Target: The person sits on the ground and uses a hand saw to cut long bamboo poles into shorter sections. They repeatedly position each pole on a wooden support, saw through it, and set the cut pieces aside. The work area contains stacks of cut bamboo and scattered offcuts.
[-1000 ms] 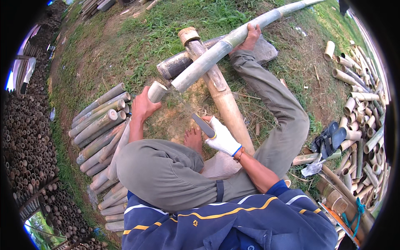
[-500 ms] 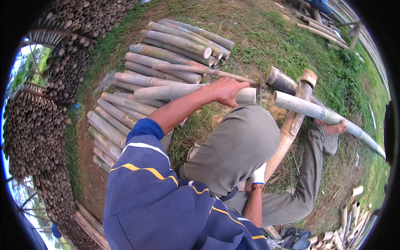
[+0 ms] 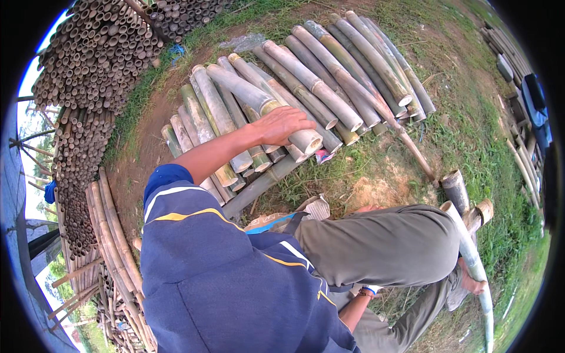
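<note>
Holding a short grey-green bamboo cylinder (image 3: 306, 140) near one end, the left hand (image 3: 283, 125) curls over it from above. Cylinder is over a row of cut grey-brown bamboo lengths (image 3: 216, 112); contact beneath unclear. White-gloved right hand (image 3: 375, 289) mostly hidden; cannot tell its grip. Farther right, bare foot (image 3: 472, 283) against long pale-green bamboo pole (image 3: 472, 254).
</note>
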Demonstrator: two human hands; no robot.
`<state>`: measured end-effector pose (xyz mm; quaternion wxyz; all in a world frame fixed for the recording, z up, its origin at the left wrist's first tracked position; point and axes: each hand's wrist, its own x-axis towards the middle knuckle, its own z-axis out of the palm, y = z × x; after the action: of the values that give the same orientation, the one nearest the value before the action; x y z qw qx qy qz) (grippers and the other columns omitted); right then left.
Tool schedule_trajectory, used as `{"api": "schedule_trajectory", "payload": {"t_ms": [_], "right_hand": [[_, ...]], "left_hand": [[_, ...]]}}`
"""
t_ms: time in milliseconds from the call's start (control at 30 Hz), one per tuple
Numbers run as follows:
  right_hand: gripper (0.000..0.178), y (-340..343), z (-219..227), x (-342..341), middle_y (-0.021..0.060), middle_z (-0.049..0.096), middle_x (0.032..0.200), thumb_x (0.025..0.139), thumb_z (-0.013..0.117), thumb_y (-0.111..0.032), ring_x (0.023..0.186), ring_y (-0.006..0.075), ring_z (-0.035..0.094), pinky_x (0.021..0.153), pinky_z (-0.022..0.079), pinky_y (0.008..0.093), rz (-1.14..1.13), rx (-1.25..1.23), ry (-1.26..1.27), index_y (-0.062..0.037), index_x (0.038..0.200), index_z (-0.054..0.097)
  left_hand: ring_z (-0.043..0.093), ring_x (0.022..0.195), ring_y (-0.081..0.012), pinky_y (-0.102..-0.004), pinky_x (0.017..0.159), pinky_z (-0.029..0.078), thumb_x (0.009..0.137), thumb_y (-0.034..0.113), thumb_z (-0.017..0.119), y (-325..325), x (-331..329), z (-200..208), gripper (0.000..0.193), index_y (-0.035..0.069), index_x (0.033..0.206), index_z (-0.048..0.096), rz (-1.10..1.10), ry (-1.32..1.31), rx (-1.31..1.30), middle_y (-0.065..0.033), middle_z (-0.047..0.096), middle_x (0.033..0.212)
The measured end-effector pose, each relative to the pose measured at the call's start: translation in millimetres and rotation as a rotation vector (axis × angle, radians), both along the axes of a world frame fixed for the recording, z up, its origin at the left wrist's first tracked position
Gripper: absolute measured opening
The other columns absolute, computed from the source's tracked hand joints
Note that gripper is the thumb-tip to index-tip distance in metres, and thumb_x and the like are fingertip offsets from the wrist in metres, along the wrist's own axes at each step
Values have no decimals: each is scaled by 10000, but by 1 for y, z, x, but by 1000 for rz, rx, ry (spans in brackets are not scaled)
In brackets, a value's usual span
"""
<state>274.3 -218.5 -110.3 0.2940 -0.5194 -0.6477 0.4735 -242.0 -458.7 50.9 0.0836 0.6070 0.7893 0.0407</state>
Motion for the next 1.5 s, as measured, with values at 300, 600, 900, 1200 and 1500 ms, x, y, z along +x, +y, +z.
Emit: {"api": "schedule_trajectory", "payload": {"t_ms": [300,600,900,1200,1500], "right_hand": [[770,0,9,2,184,709,1394,895,835,-87,1356,302,685,1144,529,389,-21,7,-23,-10,1598,530],[758,2,16,7,181,700,1402,902,825,-77,1361,298,678,1148,522,384,-9,23,-39,-10,1598,532],[745,-8,20,6,178,691,1411,909,814,-67,1367,294,670,1151,515,380,-25,40,-47,-9,1597,533],[733,-2,34,-8,175,682,1420,916,804,-57,1372,290,663,1154,509,375,-14,119,4,-9,1597,534],[638,1,102,14,80,610,1257,996,709,-11,1060,159,645,922,563,301,-69,-121,324,-30,1591,480]], "left_hand": [[645,1337,-311,-504,1209,427,757,19,827,-217,-19,-18,622,136,1350,679,156,170,-117,-84,709,1335],[500,1524,-335,-481,1226,428,866,83,786,-309,54,-63,599,232,1429,647,279,216,-571,-97,602,1514],[565,1465,-455,-597,1131,553,1033,109,596,-342,114,-152,566,218,1589,608,1462,-29,-246,-215,503,1651],[559,1447,-456,-573,1195,468,1013,90,601,-286,66,-173,483,46,1490,662,1388,370,337,-243,561,1573],[598,1389,-424,-530,1182,484,1027,20,626,148,93,-95,429,28,1453,674,91,-181,611,-212,621,1495]]}}
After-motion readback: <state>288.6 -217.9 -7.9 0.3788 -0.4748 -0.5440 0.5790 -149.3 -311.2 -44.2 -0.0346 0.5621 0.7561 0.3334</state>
